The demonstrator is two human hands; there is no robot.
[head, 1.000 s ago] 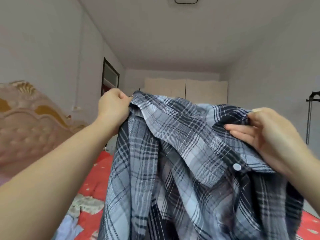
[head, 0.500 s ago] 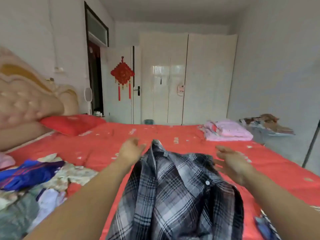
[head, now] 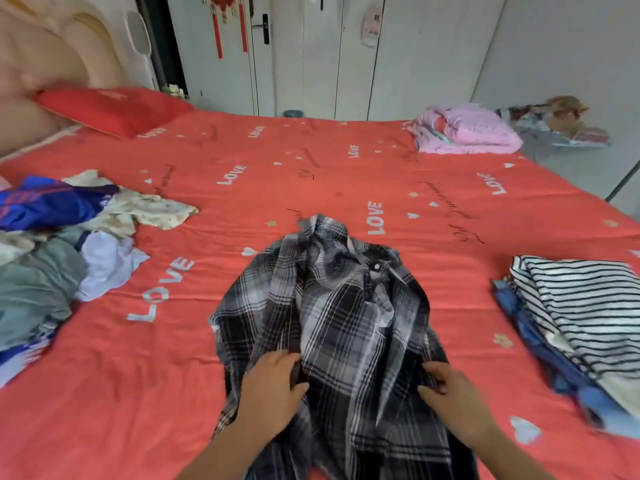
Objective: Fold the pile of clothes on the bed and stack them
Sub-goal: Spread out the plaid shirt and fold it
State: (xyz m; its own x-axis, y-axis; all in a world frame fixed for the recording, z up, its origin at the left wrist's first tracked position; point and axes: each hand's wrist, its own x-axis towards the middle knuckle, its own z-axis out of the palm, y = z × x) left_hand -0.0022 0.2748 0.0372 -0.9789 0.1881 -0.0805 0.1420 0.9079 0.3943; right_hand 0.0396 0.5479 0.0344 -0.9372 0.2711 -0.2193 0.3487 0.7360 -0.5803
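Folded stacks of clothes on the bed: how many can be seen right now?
2. A striped-topped stack lies at the near right edge; a pink stack sits at the far right corner. The bundle beyond the bed is too blurred to judge.

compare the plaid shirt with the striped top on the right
The plaid shirt lies rumpled and unfolded; the striped top sits folded atop a stack. The plaid shirt has grey checks, the striped top thin black lines on white. The left hand and right hand touch the plaid shirt, not the striped top. Both are on the bed.
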